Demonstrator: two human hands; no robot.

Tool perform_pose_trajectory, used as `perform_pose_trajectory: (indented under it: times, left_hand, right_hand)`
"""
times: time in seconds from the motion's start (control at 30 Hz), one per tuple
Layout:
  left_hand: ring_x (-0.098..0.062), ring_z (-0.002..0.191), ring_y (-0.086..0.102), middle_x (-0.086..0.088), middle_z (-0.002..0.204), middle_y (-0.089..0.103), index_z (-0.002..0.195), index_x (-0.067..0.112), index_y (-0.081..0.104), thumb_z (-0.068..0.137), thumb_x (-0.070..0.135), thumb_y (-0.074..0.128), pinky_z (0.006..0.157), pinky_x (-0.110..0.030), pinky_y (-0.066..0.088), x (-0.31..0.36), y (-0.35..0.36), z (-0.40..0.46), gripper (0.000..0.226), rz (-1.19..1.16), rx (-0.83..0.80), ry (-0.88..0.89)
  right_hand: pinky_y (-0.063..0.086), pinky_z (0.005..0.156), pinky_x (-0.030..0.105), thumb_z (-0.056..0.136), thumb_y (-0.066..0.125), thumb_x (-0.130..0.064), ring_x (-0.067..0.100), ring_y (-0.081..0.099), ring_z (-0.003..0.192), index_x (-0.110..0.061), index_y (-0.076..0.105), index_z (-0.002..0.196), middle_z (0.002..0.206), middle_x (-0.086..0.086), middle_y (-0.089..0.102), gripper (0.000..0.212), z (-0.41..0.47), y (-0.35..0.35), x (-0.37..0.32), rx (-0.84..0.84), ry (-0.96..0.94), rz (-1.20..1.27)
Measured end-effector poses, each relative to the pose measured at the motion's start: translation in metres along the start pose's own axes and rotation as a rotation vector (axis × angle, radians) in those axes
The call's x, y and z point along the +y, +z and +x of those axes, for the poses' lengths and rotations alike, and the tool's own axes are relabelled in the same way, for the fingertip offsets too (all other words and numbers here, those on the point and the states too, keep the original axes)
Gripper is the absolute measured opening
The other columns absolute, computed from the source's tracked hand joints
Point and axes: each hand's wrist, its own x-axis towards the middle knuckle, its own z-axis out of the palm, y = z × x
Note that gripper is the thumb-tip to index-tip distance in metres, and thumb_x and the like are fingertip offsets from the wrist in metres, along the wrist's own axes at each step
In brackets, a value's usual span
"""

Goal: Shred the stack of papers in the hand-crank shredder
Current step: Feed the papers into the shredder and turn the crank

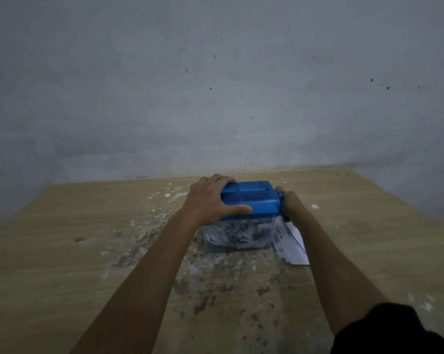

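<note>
Blue-lidded hand-crank shredder (249, 200) stands on the wooden table (62, 251) near the grey wall (215, 85), its clear bin (237, 235) full of shreds. Left hand (210, 200) grips the lid's left end, thumb curled along its near edge. Right hand (288, 206) sits at the crank (280, 195); its fingers are hidden, so I cannot tell its grip. Stack of papers (291, 247) lies just right of the bin

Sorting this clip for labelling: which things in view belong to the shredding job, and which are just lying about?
Part of the job:
- shredder, blue top on a clear bin full of shreds
- left hand, gripping the top
- right hand, at the crank side; its grip is hidden
- papers, beside the bin

Lying about:
- table
- paper scraps and dark specks on it
- wall
</note>
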Motion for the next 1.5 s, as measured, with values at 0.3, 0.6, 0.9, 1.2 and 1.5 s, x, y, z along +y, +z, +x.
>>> perform_pose_trajectory:
  times: [0.3, 0.6, 0.9, 1.2, 1.5]
  left_hand:
    - [-0.018, 0.120, 0.048, 0.009, 0.140, 0.049, 0.144, 0.032, 0.044, 0.066, 0.091, 0.053, 0.104, -0.043, 0.040, 0.005, -0.003, -0.001, 0.098, 0.009, -0.001, -0.011]
    - [-0.024, 0.133, 0.037, 0.008, 0.148, 0.044, 0.145, 0.041, 0.047, 0.061, 0.101, 0.019, 0.112, -0.047, 0.027, 0.009, 0.009, -0.025, 0.106, 0.184, 0.194, -0.073]
    - [-0.027, 0.141, 0.035, 0.005, 0.154, 0.042, 0.149, 0.032, 0.043, 0.078, 0.088, 0.034, 0.118, -0.053, 0.020, 0.023, 0.014, -0.037, 0.091, 0.205, 0.212, -0.149]
    - [-0.026, 0.153, 0.008, 0.001, 0.165, 0.019, 0.159, 0.021, 0.022, 0.097, 0.060, 0.047, 0.123, -0.050, 0.013, 0.027, 0.014, -0.059, 0.077, 0.123, 0.161, -0.178]
    - [-0.025, 0.154, 0.003, 0.000, 0.166, 0.015, 0.159, 0.021, 0.020, 0.099, 0.055, 0.047, 0.124, -0.049, 0.011, 0.035, 0.006, -0.074, 0.074, 0.046, 0.106, -0.176]
  right_hand:
    - [0.032, 0.067, 0.031, 0.102, 0.035, -0.012, 0.035, 0.060, 0.099, 0.002, 0.045, 0.121, 0.112, 0.025, 0.061, 0.026, -0.043, 0.006, 0.049, 0.065, -0.087, -0.219]
    - [0.041, 0.069, 0.035, 0.101, 0.033, -0.043, 0.028, 0.055, 0.076, -0.009, 0.058, 0.073, 0.073, 0.008, 0.058, 0.051, -0.097, -0.004, 0.057, 0.280, -0.048, -0.068]
    - [0.038, 0.089, 0.038, 0.079, 0.058, -0.068, 0.034, 0.043, 0.113, -0.016, 0.055, 0.114, 0.122, 0.013, 0.047, 0.063, -0.133, -0.015, 0.110, 0.422, 0.132, -0.455]
    - [0.036, 0.088, 0.041, 0.077, 0.063, -0.064, 0.032, 0.042, 0.111, -0.018, 0.050, 0.117, 0.121, 0.010, 0.047, 0.063, -0.143, -0.010, 0.114, 0.474, 0.126, -0.401]
    - [0.043, 0.073, 0.032, 0.086, 0.067, -0.024, 0.028, 0.062, 0.091, -0.020, 0.060, 0.087, 0.084, 0.001, 0.061, 0.008, -0.137, -0.031, 0.112, 0.443, 0.081, 0.079]
